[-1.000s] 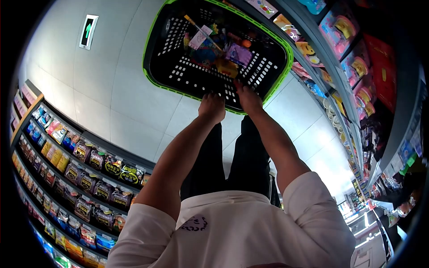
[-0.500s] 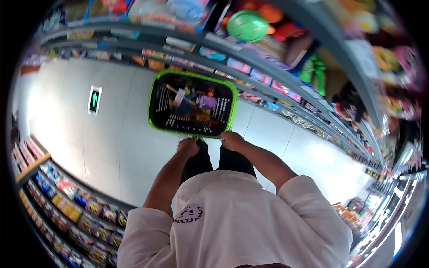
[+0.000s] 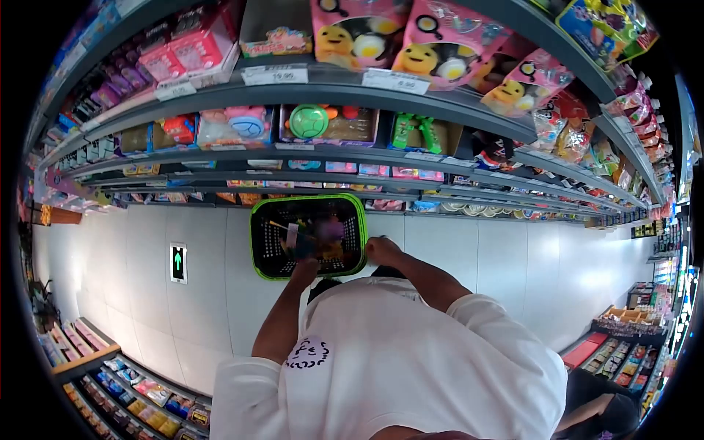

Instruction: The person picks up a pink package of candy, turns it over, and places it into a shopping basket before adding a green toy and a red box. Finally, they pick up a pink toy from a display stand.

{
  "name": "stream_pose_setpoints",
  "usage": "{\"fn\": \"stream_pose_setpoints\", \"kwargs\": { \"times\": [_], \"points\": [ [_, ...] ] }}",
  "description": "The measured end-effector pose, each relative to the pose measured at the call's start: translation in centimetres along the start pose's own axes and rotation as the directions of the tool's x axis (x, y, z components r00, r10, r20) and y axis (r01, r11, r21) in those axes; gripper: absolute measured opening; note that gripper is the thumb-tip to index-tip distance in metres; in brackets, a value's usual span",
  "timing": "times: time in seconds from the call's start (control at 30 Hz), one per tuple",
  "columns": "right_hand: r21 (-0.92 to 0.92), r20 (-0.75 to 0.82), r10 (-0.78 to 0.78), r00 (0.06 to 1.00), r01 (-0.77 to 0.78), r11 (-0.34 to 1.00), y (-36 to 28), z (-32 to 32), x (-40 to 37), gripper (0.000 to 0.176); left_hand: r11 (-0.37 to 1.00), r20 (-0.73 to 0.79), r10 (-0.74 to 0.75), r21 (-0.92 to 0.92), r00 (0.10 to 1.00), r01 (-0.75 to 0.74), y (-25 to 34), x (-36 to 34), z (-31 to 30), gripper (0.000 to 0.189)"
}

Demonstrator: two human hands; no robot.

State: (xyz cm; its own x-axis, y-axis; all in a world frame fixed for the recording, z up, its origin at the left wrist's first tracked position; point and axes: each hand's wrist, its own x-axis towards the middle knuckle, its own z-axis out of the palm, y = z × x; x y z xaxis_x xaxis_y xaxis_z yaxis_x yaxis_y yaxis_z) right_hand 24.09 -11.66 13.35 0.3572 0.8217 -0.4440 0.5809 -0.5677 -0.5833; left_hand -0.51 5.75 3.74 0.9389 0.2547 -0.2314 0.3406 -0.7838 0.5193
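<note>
A black shopping basket (image 3: 254,246) with a bright green rim is in front of me, below the shelves. Inside it lie a purple item (image 3: 329,230), something with a white tag (image 3: 292,235) and other small goods that I cannot make out. My left hand (image 3: 305,271) is closed at the near rim, its fingertips blurred against the dark inside. At the right rim, my right hand (image 3: 383,251) is closed on the basket's edge. Its fingers are partly hidden by the hand's back.
Long grey shelves (image 3: 198,97) of toys and packaged sweets run across the far side. A lit green arrow sign (image 3: 178,262) is set in the pale tiled floor (image 3: 433,249). Low racks (image 3: 139,403) stand behind me at left. A person in black (image 3: 605,407) is at lower right.
My view has turned and straightened toward the shelves, which show larger now. The basket sits closer to my body, and my left hand overlaps its near rim more. A person has come into view.
</note>
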Motion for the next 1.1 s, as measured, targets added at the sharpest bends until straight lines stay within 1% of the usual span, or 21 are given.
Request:
{"fn": "stream_pose_setpoints", "kwargs": {
  "times": [0.03, 0.1, 0.13, 0.2, 0.27, 0.3, 0.4, 0.43, 0.47, 0.5, 0.53, 0.6, 0.63, 0.7, 0.77, 0.83, 0.9, 0.97, 1.0, 1.07, 1.1],
  "points": [
    [0.043, -0.026, 0.044, 0.999, -0.043, 0.998, 0.7, -0.9, 0.0, 0.018, 1.0, -0.003, 0.003, 0.011, 1.0, -0.002, -1.5, -0.4, 1.2, 0.012],
    [0.057, -0.046, 0.114, 0.992, -0.111, 0.992, 2.1, -2.8, 0.1, 0.019, 0.884, -0.143, 0.247, 0.439, 0.958, -0.162, -4.3, -0.7, 2.7, 0.016],
    [0.08, -0.097, 0.126, 0.987, -0.118, 0.99, 3.8, -3.3, 0.5, 0.02, 0.881, -0.151, 0.243, 0.447, 0.958, -0.153, -3.9, -0.7, 1.7, 0.016],
    [0.118, -0.146, 0.133, 0.98, -0.117, 0.986, 6.5, -4.9, -0.1, 0.023, 0.84, 0.355, -0.116, 0.533, 0.928, -0.1, -3.0, -1.6, 0.1, 0.021],
    [0.082, -0.128, 0.146, 0.981, -0.136, 0.987, 8.4, -7.1, -1.6, 0.026, 0.976, 0.201, -0.219, 0.026, 0.955, 0.218, -7.0, -2.9, 5.7, 0.018],
    [0.082, -0.159, 0.129, 0.979, -0.118, 0.99, 10.0, -7.5, -2.4, 0.027, 0.922, 0.122, -0.267, -0.254, 0.956, 0.291, -8.3, -3.5, 7.7, 0.016],
    [0.042, -0.162, 0.132, 0.978, -0.126, 0.991, 17.1, -7.2, -4.5, 0.024, 0.557, 0.467, -0.525, -0.444, 0.711, 0.702, -0.2, -2.4, 1.3, 0.018],
    [0.058, -0.146, 0.212, 0.966, -0.206, 0.977, 18.5, -7.3, -5.6, 0.02, 0.548, 0.463, -0.535, -0.446, 0.706, 0.708, 0.5, -1.5, 0.5, 0.018],
    [-0.028, -0.117, 0.173, 0.978, -0.177, 0.984, 20.3, -7.3, -6.6, 0.017, 0.809, 0.295, -0.462, -0.245, 0.836, 0.534, 0.9, -0.8, -0.1, 0.02],
    [-0.488, 0.1, 0.02, 0.995, 0.032, 0.872, 21.1, -8.0, -7.5, 0.018, 0.949, 0.163, -0.315, 0.023, 0.935, 0.315, 1.2, -0.5, -0.4, 0.021],
    [-0.682, 0.22, 0.001, 0.976, 0.153, 0.715, 22.0, -7.8, -8.3, 0.019, 0.945, 0.089, -0.117, 0.315, 0.989, 0.083, 1.3, -0.2, -0.6, 0.023],
    [-0.691, 0.261, 0.072, 0.963, 0.135, 0.71, 23.7, -7.0, -9.4, 0.02, 0.537, 0.142, 0.3, 0.792, 0.943, -0.29, 1.6, 0.3, -1.1, 0.026],
    [-0.702, 0.288, 0.148, 0.946, 0.104, 0.705, 24.3, -6.5, -9.4, 0.02, 0.544, 0.14, 0.289, 0.79, 0.947, -0.283, 1.7, 1.0, -1.8, 0.026],
    [-0.705, 0.279, 0.159, 0.947, 0.089, 0.703, 25.8, -4.5, -8.4, 0.014, 0.941, 0.098, -0.012, 0.338, 0.995, -0.022, 3.0, 2.5, -4.3, 0.028],
    [-0.288, 0.114, 0.15, 0.982, -0.111, 0.951, 29.4, -1.2, -6.1, 0.011, 0.893, 0.297, -0.217, 0.446, 0.93, 0.066, 6.6, 3.7, -10.1, 0.029],
    [-0.56, 0.116, -0.214, 0.97, 0.242, 0.793, 24.7, -3.6, -5.5, 0.015, 0.916, 0.153, -0.004, 0.397, 0.988, -0.058, 4.9, 3.5, -10.7, 0.02],
    [-0.496, 0.034, -0.279, 0.96, 0.259, 0.829, 22.0, -3.8, -3.4, 0.016, 0.912, 0.086, -0.016, 0.409, 0.996, -0.021, 2.1, 3.5, -9.3, 0.02],
    [0.118, -0.134, -0.139, 0.981, 0.156, 0.981, 23.0, -1.7, -0.1, 0.013, 0.905, 0.021, -0.02, 0.424, 1.0, 0.009, 1.0, 3.2, -8.8, 0.021],
    [0.107, -0.129, -0.14, 0.982, 0.154, 0.982, 20.9, -2.4, 0.4, 0.013, 0.914, -0.013, 0.01, 0.405, 1.0, -0.004, 0.8, 2.8, -9.2, 0.021],
    [0.394, -0.057, 0.191, 0.98, -0.153, 0.906, 14.5, -4.9, 0.9, 0.014, 0.924, -0.052, 0.039, 0.381, 0.998, -0.016, -0.1, 1.9, -8.8, 0.02],
    [0.388, -0.056, 0.19, 0.98, -0.154, 0.909, 13.1, -5.3, 1.3, 0.014, 0.929, 0.021, -0.091, 0.361, 0.996, 0.077, -0.8, 1.5, -8.1, 0.021]
  ]
}}
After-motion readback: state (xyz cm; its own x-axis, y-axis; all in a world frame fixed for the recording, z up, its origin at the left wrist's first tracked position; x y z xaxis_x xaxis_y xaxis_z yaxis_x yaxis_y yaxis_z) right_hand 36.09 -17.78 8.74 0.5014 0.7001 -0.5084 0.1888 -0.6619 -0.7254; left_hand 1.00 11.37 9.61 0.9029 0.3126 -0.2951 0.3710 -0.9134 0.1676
